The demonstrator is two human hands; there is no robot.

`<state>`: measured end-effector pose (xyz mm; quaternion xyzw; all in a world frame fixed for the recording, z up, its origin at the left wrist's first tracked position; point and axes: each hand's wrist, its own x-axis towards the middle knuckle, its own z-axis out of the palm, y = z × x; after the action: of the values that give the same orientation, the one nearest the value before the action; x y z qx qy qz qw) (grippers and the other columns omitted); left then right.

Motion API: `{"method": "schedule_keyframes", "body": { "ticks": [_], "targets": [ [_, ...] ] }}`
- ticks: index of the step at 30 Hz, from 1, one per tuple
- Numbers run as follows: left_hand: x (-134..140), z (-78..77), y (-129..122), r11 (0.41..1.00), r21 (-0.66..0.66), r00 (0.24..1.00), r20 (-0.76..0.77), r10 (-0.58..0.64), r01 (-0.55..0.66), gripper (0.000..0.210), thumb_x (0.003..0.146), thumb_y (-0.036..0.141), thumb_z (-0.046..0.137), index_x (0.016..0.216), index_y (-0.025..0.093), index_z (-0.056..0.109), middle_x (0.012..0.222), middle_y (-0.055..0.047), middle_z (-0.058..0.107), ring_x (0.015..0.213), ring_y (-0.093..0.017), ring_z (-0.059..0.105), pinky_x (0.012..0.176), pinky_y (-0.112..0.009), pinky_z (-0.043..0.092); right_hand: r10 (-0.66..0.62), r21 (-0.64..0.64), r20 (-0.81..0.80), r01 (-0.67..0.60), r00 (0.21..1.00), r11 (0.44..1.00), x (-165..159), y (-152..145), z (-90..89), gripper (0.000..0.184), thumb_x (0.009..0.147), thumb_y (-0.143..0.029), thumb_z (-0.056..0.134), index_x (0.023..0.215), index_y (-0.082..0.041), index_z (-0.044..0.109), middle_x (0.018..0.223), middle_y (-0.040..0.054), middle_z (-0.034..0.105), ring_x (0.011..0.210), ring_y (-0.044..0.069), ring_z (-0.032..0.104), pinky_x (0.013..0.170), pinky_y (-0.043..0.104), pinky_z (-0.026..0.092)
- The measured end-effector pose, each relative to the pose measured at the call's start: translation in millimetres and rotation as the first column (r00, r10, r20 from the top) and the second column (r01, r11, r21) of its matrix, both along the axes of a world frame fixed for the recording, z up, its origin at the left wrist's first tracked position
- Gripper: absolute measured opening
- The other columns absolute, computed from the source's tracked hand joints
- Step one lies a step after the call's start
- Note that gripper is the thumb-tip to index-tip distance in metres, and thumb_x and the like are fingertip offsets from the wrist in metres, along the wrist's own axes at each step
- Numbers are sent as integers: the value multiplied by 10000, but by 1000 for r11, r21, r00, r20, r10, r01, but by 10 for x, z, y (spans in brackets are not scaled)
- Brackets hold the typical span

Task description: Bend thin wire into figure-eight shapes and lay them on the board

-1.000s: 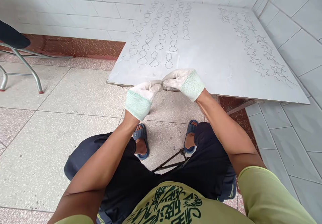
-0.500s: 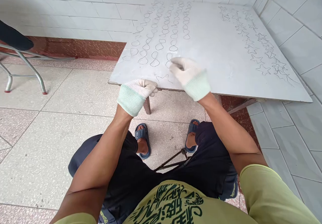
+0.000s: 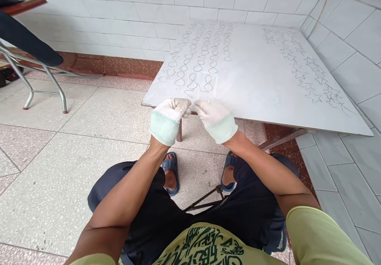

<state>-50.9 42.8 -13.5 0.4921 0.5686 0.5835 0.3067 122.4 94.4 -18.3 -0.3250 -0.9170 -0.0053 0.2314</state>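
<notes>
My left hand, in a white glove with a pale green cuff, is closed in a pinch at the front edge of the white board. Almost touching it from the right, my right hand, gloved the same way, also pinches with its fingertips. Between and just beyond the fingertips shows a thin bent wire, partly hidden by the gloves. Past the hands, rows of figure-eight wire shapes lie on the board's left part. Star-shaped wire pieces lie along its right side.
White tiled walls close in behind the board and at its right. A metal-legged stool stands at the left, with a person's dark-clothed leg over it. Below the board are my sandalled feet and a dark metal frame.
My right hand has come down and left to meet my left hand; it was apart over the board before. The zigzag of wire that showed beyond the left hand is now mostly hidden. The view has shifted slightly.
</notes>
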Motion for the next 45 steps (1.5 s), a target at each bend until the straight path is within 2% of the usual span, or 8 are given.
{"method": "schedule_keyframes", "body": {
  "ticks": [12,20,25,30,34,38,43,45],
  "targets": [
    [-70,160,-104,984,-178,924,-370,-94,28,253,1019,374,630,791,267,605,604,-9,613,540,-202,585,529,-329,421,122,-15,-68,-124,990,992,40,183,-192,441,1228,-159,387,1271,-122,825,1182,141,838,1108,255,753,1002,372,513],
    [-42,76,-103,994,-107,835,-549,-42,-21,230,1010,290,611,784,267,571,703,-16,648,671,-208,592,654,-340,484,28,-252,-152,-66,988,965,38,137,-190,399,1200,-188,408,1077,-184,788,1034,77,808,958,218,729,889,340,506],
    [-26,39,-101,993,-97,782,-623,-5,-71,171,1012,308,589,847,263,582,795,-32,694,786,-241,655,804,-370,544,-54,-333,-153,0,987,943,-10,76,-177,390,1203,-229,429,1119,-180,808,1007,82,822,956,233,759,888,352,520],
    [-126,78,-67,993,-96,763,-646,-8,-71,202,1005,303,581,806,273,558,747,-35,660,744,-250,634,776,-382,523,-65,-550,-253,-88,965,830,98,113,55,294,1162,-373,623,1096,-245,879,1157,56,885,1104,254,810,1008,381,571],
    [-223,175,-79,992,-128,717,-690,-102,18,223,983,259,582,763,267,554,718,-32,656,711,-232,623,728,-365,488,-174,-738,-308,-120,935,664,394,259,311,480,1085,-614,721,861,-214,865,934,72,873,922,254,829,916,391,621],
    [-211,183,-109,970,-202,687,-686,-238,135,230,990,278,577,760,271,580,658,-18,615,633,-215,593,632,-340,448,-333,-745,-502,-204,798,636,473,362,334,451,1041,-628,785,877,-212,845,951,82,875,904,220,821,879,355,660],
    [-76,88,-114,968,-223,751,-618,-232,115,244,1017,308,586,776,267,572,662,-11,619,573,-194,574,558,-319,419,-277,-756,-518,-283,809,590,235,327,180,289,1005,-460,852,872,-204,838,917,61,868,873,209,813,869,345,679],
    [-25,83,-113,974,-215,795,-579,-183,68,237,1025,316,596,794,262,581,648,-4,612,550,-184,550,529,-307,398,-263,-744,-508,-263,820,615,183,336,143,274,1048,-415,783,882,-205,840,939,61,869,908,217,824,913,365,680]
  ]
}}
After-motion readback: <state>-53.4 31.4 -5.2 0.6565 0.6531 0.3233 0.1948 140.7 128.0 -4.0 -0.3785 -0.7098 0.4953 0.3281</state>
